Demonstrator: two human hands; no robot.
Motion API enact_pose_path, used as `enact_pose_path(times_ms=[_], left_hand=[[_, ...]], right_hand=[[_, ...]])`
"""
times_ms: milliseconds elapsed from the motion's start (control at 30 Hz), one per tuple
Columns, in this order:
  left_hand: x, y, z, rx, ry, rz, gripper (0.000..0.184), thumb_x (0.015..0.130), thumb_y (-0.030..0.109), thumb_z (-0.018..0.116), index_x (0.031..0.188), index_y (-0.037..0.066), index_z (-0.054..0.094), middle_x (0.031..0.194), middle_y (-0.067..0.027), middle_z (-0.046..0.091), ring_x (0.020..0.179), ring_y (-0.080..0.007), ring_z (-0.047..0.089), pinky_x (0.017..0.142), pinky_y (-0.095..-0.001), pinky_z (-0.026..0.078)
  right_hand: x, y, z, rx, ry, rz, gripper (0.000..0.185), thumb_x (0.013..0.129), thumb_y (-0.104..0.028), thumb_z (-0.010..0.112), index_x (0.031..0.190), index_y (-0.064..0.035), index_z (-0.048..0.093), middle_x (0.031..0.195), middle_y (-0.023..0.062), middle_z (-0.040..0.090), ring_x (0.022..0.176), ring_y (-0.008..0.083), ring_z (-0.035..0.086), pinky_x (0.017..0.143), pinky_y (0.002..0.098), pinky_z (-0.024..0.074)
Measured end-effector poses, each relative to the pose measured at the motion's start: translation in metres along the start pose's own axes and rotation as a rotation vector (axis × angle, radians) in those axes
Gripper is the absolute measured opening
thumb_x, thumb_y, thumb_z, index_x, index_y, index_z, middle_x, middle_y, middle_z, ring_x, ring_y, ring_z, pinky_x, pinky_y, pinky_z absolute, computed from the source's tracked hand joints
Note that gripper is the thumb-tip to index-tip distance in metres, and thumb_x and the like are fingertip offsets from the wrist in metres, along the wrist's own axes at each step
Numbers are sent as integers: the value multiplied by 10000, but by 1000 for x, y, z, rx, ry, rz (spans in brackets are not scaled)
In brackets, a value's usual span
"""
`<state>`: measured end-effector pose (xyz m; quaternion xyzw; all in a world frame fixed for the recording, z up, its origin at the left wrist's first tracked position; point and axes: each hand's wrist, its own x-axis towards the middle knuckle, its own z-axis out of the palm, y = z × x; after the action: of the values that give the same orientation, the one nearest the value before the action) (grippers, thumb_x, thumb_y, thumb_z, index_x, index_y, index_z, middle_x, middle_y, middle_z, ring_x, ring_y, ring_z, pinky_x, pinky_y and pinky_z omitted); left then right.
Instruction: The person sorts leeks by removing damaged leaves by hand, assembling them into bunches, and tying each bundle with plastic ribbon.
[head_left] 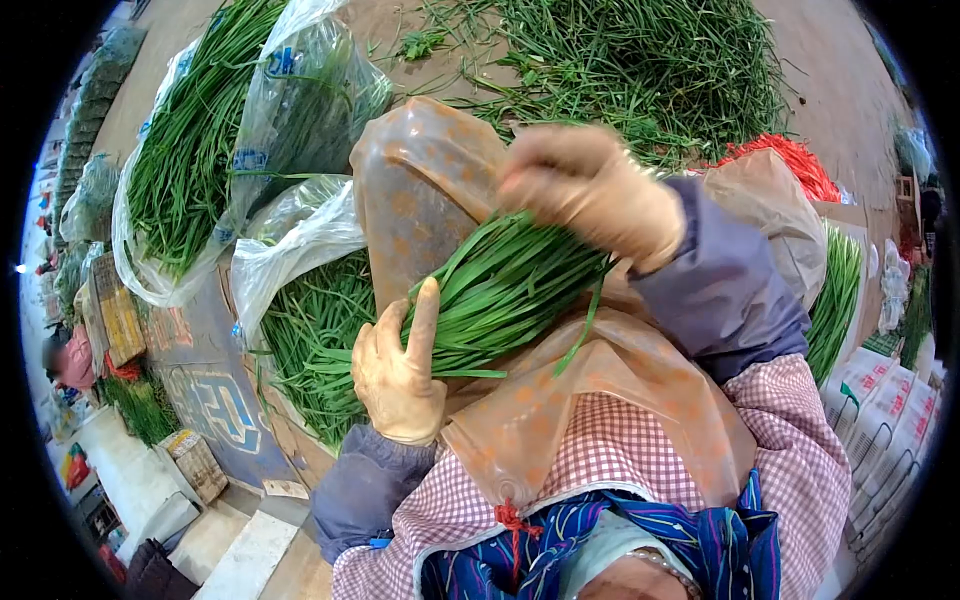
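Note:
A bunch of long, flat green leaves, like garlic chives (510,295), lies across my lap on a translucent, orange-patterned plastic apron (580,400). My left hand (400,375), in a pale thin glove, is at the left end of the bunch. One finger points up along the leaves, while the others bend over them; the palm side is hidden. Above the right end of the bunch is my right hand (590,190), also gloved. Motion smears its fingers, and whether anything is in them does not show. A few leaves droop from the bunch's lower side.
Clear plastic bags of chives stand at upper left (190,150), with more loose chives (320,310) beside my left hand. A large heap of green leaves (660,70) covers the ground ahead. Red ties (790,165) and another chive pile (835,300) are at right.

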<state>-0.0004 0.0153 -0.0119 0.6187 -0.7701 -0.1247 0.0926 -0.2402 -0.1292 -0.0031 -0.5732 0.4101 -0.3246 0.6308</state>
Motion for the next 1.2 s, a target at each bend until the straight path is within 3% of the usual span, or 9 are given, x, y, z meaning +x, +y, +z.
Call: enact_pose_path(times_ms=[100, 267, 400, 567, 733, 867, 1000, 1133, 1200], left_hand=[[-1, -2, 4, 15, 33, 12, 996, 559, -114, 608, 1480, 227, 440, 1179, -175, 584, 1002, -357, 596, 896, -461, 482], [3, 3, 3, 29, 10, 10, 996, 557, -121, 609, 1477, 224, 443, 1180, -178, 583, 994, -354, 598, 888, -451, 487], [3, 6, -1, 53, -32, 7, 1014, 558, -116, 632, 1488, 228, 420, 1175, -175, 584, 1000, -356, 603, 876, -452, 491], [6, 2, 0, -2, -18, -3, 1045, 564, -102, 673, 1510, 229, 379, 1161, -166, 591, 972, -350, 629, 807, -431, 520], [7, 2, 3, 16, -15, -17, 1063, 575, -66, 719, 1528, 223, 346, 1076, -134, 606, 879, -330, 647, 733, -402, 536], [6, -1, 10, -22, -3, -20, 1064, 597, -9, 768, 1539, 217, 328, 980, -115, 602, 831, -320, 641, 698, -404, 525], [4, -1, 11, -117, -9, -47, 1020, 631, 26, 789, 1530, 207, 342, 958, -131, 601, 821, -336, 637, 697, -402, 521], [12, 7, 7, -268, 35, -62, 886, 688, 0, 768, 1486, 147, 413, 1008, -136, 638, 888, -317, 663, 777, -375, 535], [16, 10, 4, -381, 31, -79, 813, 712, -30, 739, 1459, 116, 453, 1067, -150, 662, 957, -304, 677, 830, -357, 538]], right_hand=[[-1, -8, -38, 171, 190, -73, 161, 915, -185, 703, 936, -26, 688, 738, -10, 632, 647, 90, 561, 600, 244, 472], [0, -4, -24, -793, -178, -113, 253, 858, -261, 722, 979, -39, 702, 815, 155, 684, 761, 290, 676, 705, 377, 534], [11, 10, -4, -969, -427, -222, 231, 874, -286, 674, 921, -60, 683, 803, 155, 669, 781, 354, 658, 680, 443, 516], [4, 9, -20, -349, -199, -191, 120, 875, -107, 699, 957, -21, 683, 785, 95, 678, 714, 214, 647, 694, 326, 518], [-9, -3, -61, 377, 9, 57, 120, 940, -160, 664, 928, -41, 677, 645, 2, 583, 500, 59, 499, 461, 223, 409], [-17, 10, -117, 915, -64, -254, 260, 984, -255, 604, 1165, -68, 599, 587, -88, 333, 479, 57, 353, 596, 244, 474], [-46, -3, -201, 981, 468, -655, 131, 971, -143, 552, 1026, -35, 601, 700, 44, 608, 583, 174, 596, 565, 347, 557], [-58, 31, -217, -81, 804, 59, 385, 964, -257, 634, 1297, -83, 548, 828, -42, 634, 748, 65, 588, 715, 252, 485], [-77, 44, -183, 68, 676, 73, 470, 966, -323, 635, 1353, -84, 517, 1004, 24, 694, 915, 101, 647, 732, 251, 493]])
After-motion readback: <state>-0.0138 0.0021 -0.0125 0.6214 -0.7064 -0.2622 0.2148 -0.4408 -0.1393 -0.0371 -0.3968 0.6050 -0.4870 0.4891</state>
